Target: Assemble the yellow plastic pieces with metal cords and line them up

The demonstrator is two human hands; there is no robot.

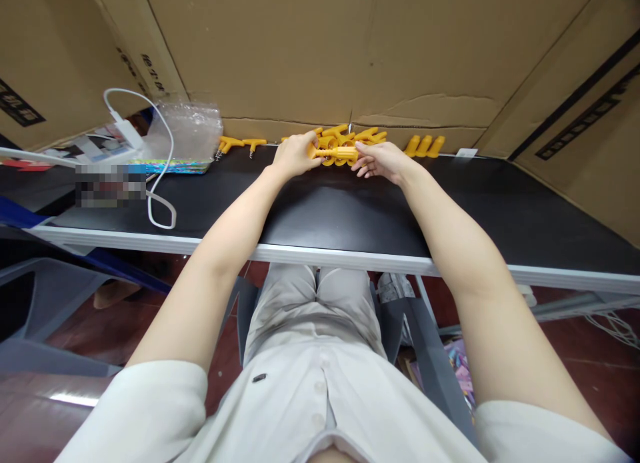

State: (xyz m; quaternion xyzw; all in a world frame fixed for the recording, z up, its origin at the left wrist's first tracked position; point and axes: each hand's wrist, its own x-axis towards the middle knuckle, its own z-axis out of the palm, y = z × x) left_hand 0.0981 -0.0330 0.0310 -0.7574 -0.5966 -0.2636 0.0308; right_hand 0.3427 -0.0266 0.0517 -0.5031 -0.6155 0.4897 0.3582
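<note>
Near the back of the black table, both hands meet at a yellow plastic corkscrew [343, 154] lying sideways between them. My left hand [295, 155] is closed around its left end, where the fingers cover most of the handle. At the other end, my right hand [383, 161] pinches the wider yellow sleeve with thumb and fingers. Just behind them is a pile of yellow corkscrew parts [336, 131], partly hidden by the hands. Two loose corkscrews [255, 143] with metal spirals lie to the left. Several yellow sleeves [425, 145] stand in a row to the right.
Cardboard walls [320, 56] enclose the table's back and sides. On the left are a clear plastic bag [187, 126], a colourful packet [175, 165] and a white cable [173, 133]. A small white piece [467, 153] lies at the back right. The metal table edge [345, 255] runs in front.
</note>
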